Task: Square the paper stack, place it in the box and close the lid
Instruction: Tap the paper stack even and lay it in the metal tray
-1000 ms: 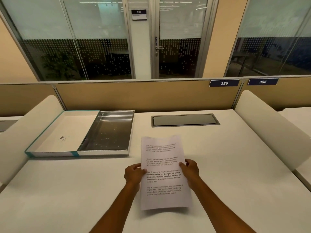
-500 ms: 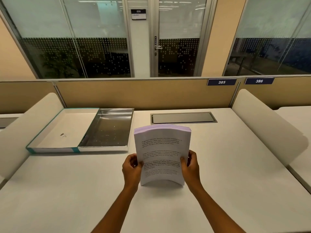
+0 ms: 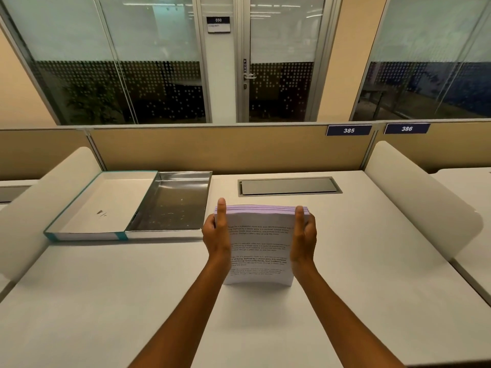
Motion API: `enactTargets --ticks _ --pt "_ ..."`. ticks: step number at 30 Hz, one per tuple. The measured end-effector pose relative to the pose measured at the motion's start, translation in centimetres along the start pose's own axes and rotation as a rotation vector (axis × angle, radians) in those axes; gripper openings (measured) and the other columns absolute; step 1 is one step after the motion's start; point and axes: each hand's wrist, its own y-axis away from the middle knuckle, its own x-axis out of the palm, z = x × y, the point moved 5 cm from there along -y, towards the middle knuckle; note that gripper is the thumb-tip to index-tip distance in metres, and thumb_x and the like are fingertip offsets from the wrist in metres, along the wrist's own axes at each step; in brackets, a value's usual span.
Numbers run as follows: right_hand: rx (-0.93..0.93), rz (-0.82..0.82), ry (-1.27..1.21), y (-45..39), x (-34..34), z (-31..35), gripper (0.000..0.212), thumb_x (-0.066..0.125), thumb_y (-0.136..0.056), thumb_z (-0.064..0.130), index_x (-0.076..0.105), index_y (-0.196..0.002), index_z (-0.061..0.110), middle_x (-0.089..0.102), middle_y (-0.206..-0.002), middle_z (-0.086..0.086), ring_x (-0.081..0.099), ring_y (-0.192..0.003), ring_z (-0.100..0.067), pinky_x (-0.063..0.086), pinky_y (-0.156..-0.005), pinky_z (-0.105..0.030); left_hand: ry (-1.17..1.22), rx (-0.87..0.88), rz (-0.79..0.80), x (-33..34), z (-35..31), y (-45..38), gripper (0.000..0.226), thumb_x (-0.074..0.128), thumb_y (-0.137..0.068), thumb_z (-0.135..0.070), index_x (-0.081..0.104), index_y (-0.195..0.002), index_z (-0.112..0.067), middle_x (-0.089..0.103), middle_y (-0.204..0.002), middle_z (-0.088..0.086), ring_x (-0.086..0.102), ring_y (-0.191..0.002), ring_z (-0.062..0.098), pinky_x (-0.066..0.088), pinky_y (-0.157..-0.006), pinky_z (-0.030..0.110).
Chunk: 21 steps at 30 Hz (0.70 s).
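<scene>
The paper stack, white sheets with printed text, stands upright on its bottom edge on the desk in front of me. My left hand grips its left side near the top, thumb raised against the front. On the right side near the top my right hand grips it the same way. The box lies open at the left: its silver tray is empty. The hinged lid, white inside with a teal rim, lies flat to the tray's left.
A white desk with a grey cable hatch behind the stack. Curved white dividers stand at the left and right. A tan partition closes the back.
The stack went from lying flat on the desk to standing upright on its bottom edge. Both hands slid from its middle up to near its top edge.
</scene>
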Motion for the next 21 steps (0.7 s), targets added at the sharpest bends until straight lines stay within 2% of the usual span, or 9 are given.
enactTargets --ticks 3,7,12,15,18,21 --pt "0.066 -0.065 0.026 -1.0 0.3 0.6 0.062 0.038 -0.084 0.068 0.053 -0.116 0.017 0.064 -0.094 -0.007 0.062 -0.075 -0.013 0.046 -0.052 -0.017 0.004 -0.062 -0.070 0.2 -0.7 -0.5 0.058 0.051 -0.082 -0.068 0.055 -0.077 -0.010 0.065 -0.087 0.018 0.059 -0.078 0.024 0.044 -0.064 0.033" --pt "0.071 -0.101 0.078 -1.5 0.4 0.5 0.039 0.048 -0.093 0.051 0.055 -0.115 0.019 0.065 -0.102 -0.012 0.059 -0.077 -0.012 0.046 -0.054 -0.019 -0.054 -0.085 -0.072 0.3 -0.4 -0.8 0.034 0.059 -0.086 -0.054 0.059 -0.087 -0.020 0.068 -0.096 0.014 0.063 -0.084 0.023 0.049 -0.065 0.031" --pt "0.067 -0.119 0.105 -1.5 0.4 0.9 0.041 0.046 -0.094 0.051 0.055 -0.115 0.017 0.065 -0.104 -0.014 0.060 -0.078 -0.016 0.045 -0.053 -0.020 -0.056 -0.053 -0.025 0.1 -0.4 -1.2 0.041 0.057 -0.085 -0.056 0.060 -0.099 -0.017 0.069 -0.097 0.013 0.065 -0.086 0.024 0.051 -0.064 0.030" --pt "0.065 -0.137 0.126 -1.2 0.6 0.9 0.042 0.047 -0.094 0.052 0.054 -0.117 0.018 0.064 -0.106 -0.013 0.059 -0.082 -0.018 0.046 -0.055 -0.020 -0.065 -0.062 0.014 0.1 -0.4 -1.2 0.042 0.057 -0.085 -0.058 0.060 -0.096 -0.018 0.069 -0.095 0.012 0.065 -0.086 0.025 0.051 -0.063 0.031" --pt "0.059 -0.133 0.113 -0.9 0.7 1.2 0.055 0.040 -0.090 0.062 0.053 -0.119 0.017 0.064 -0.104 -0.011 0.061 -0.086 -0.022 0.047 -0.057 -0.022 -0.057 -0.026 0.077 -0.1 -0.9 -0.9 0.047 0.057 -0.081 -0.065 0.058 -0.085 -0.018 0.067 -0.085 0.009 0.064 -0.079 0.021 0.050 -0.059 0.027" --pt "0.036 -0.081 0.088 -0.3 0.4 0.9 0.067 0.033 -0.083 0.070 0.052 -0.119 0.017 0.064 -0.099 -0.009 0.062 -0.084 -0.020 0.048 -0.059 -0.023 -0.066 0.031 0.199 -0.7 -0.6 -0.4 0.055 0.050 -0.080 -0.069 0.060 -0.096 -0.018 0.070 -0.091 0.010 0.067 -0.083 0.025 0.053 -0.063 0.030"
